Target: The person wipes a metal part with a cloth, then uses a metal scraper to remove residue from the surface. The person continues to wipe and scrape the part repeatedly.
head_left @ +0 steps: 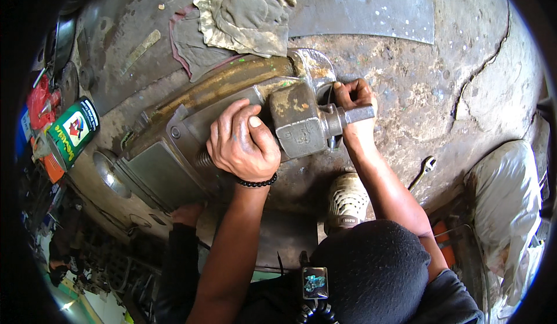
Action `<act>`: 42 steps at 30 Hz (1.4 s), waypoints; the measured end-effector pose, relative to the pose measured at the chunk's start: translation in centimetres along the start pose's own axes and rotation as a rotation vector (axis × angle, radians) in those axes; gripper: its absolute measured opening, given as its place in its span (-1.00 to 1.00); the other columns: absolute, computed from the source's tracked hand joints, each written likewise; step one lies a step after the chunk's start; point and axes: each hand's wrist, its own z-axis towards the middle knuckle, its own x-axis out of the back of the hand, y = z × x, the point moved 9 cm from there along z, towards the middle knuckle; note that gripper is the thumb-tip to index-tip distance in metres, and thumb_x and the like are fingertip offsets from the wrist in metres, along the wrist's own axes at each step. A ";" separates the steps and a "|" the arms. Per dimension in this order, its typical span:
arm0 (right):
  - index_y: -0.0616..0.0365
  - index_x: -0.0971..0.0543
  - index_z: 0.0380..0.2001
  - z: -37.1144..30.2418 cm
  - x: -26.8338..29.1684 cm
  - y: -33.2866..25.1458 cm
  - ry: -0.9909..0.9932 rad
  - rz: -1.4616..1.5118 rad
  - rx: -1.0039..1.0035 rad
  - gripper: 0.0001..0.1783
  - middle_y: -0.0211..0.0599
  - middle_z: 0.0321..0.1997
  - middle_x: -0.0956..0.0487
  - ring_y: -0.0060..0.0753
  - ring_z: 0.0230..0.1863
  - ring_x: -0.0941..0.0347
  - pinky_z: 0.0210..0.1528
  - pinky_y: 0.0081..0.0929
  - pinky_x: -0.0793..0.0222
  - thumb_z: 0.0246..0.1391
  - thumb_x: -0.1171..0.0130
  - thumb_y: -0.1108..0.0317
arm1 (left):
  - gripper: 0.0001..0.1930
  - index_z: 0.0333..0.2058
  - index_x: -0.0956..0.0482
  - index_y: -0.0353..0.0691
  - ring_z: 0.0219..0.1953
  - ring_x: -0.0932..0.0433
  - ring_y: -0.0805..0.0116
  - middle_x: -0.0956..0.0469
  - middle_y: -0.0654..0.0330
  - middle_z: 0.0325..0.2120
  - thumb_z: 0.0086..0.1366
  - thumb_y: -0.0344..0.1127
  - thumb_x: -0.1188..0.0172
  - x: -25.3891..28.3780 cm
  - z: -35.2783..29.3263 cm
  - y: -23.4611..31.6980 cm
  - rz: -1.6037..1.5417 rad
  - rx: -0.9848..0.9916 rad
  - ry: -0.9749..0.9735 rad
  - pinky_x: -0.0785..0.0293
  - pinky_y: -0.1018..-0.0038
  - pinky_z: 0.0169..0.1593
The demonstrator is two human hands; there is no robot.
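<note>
A heavy metal bench vise (299,121) lies on its side on the stained floor, its square screw end (358,113) pointing right. My left hand (243,141), with a beaded black bracelet at the wrist, is curled closed against the vise body beside the block-shaped head. The thumb presses on the fingers, and whatever is in them is hidden. My right hand (357,100) is behind the screw end, thumb and forefinger pinched together near the rounded flange (316,69). Something thin may be between them, too small to make out.
Grey rags (243,13) lie beyond the vise, beside a flat metal sheet (365,5). A wrench (426,167) is on the right, near a white plastic sack (505,208). At left is a green tin (72,132). A tan shoe (348,199) stands close in front.
</note>
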 end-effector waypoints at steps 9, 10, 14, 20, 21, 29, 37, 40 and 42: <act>0.23 -0.50 -0.52 -0.6 0.0 0.9 -0.010 0.026 -0.110 -0.71 -0.35 -0.53 -0.48 -0.51 -0.48 -0.33 -0.40 -0.44 -0.30 0.16 -0.32 0.30 | -0.74 -0.42 -0.68 -0.14 -0.28 -0.62 0.10 -0.68 0.21 -0.28 0.32 -0.23 -0.03 0.1 0.1 0.1 -0.007 -0.005 0.001 -0.46 0.21 -0.21; 0.23 -0.50 -0.52 -0.7 -0.1 1.0 -0.010 0.048 -0.113 -0.72 -0.34 -0.53 -0.48 -0.50 -0.48 -0.33 -0.40 -0.45 -0.30 0.16 -0.32 0.31 | -0.74 -0.42 -0.68 -0.13 -0.28 -0.62 0.10 -0.68 0.21 -0.28 0.32 -0.23 -0.04 0.1 0.1 0.1 -0.005 -0.005 0.001 -0.46 0.21 -0.21; 0.23 -0.50 -0.52 -0.6 0.0 1.3 0.028 -0.028 -0.114 -0.73 -0.34 -0.52 -0.49 -0.50 -0.47 -0.34 -0.38 -0.45 -0.31 0.16 -0.30 0.32 | -0.74 -0.42 -0.68 -0.13 -0.29 -0.62 0.11 -0.68 0.22 -0.28 0.31 -0.23 -0.03 0.0 0.0 0.0 -0.004 -0.003 -0.004 -0.46 0.22 -0.21; 0.23 -0.50 -0.51 -0.4 -0.2 0.7 0.005 -0.029 -0.111 -0.73 -0.33 -0.49 -0.50 -0.52 -0.45 -0.34 -0.35 -0.43 -0.33 0.16 -0.32 0.34 | -0.74 -0.42 -0.69 -0.12 -0.29 -0.63 0.12 -0.68 0.23 -0.28 0.30 -0.23 -0.04 0.0 0.1 0.1 0.007 0.010 -0.029 -0.46 0.23 -0.20; 0.23 -0.49 -0.51 -0.4 -0.1 0.4 0.006 -0.056 -0.089 -0.74 -0.33 -0.49 -0.50 -0.52 -0.44 -0.35 -0.35 -0.43 -0.33 0.16 -0.33 0.35 | -0.75 -0.43 -0.70 -0.12 -0.29 -0.63 0.11 -0.68 0.24 -0.28 0.28 -0.24 -0.04 0.0 0.2 0.1 0.003 0.002 -0.014 -0.46 0.23 -0.20; 0.25 -0.50 -0.51 -0.5 -0.1 0.5 -0.002 -0.042 -0.044 -0.72 -0.22 -0.48 -0.50 -0.41 -0.41 -0.38 -0.32 -0.33 -0.35 0.17 -0.29 0.31 | -0.74 -0.43 -0.69 -0.13 -0.29 -0.62 0.10 -0.68 0.22 -0.29 0.31 -0.23 -0.04 0.0 0.1 0.1 -0.012 -0.005 -0.005 -0.47 0.23 -0.20; 0.26 -0.51 -0.49 -0.6 -0.3 1.4 -0.003 0.000 -0.108 -0.73 -0.21 -0.48 -0.51 -0.41 -0.41 -0.39 -0.32 -0.35 -0.35 0.16 -0.29 0.30 | -0.69 -0.43 -0.69 -0.15 -0.29 -0.62 0.09 -0.68 0.20 -0.28 0.36 -0.21 0.00 0.0 0.0 0.2 -0.008 -0.016 0.001 -0.47 0.22 -0.20; 0.25 -0.51 -0.49 -0.6 -0.1 1.0 0.011 0.003 -0.102 -0.73 -0.24 -0.51 -0.50 -0.44 -0.44 -0.38 -0.35 -0.35 -0.35 0.16 -0.29 0.30 | -0.68 -0.43 -0.69 -0.16 -0.29 -0.63 0.09 -0.68 0.19 -0.29 0.37 -0.20 0.00 0.0 -0.1 0.2 -0.004 -0.023 0.005 -0.47 0.21 -0.20; 0.25 -0.51 -0.49 -0.5 -0.1 1.1 0.008 -0.004 -0.116 -0.73 -0.23 -0.52 -0.50 -0.44 -0.44 -0.38 -0.35 -0.34 -0.35 0.17 -0.29 0.29 | -0.68 -0.43 -0.69 -0.16 -0.30 -0.62 0.09 -0.68 0.19 -0.29 0.36 -0.21 0.00 0.1 -0.1 0.2 0.000 -0.033 0.016 -0.47 0.21 -0.21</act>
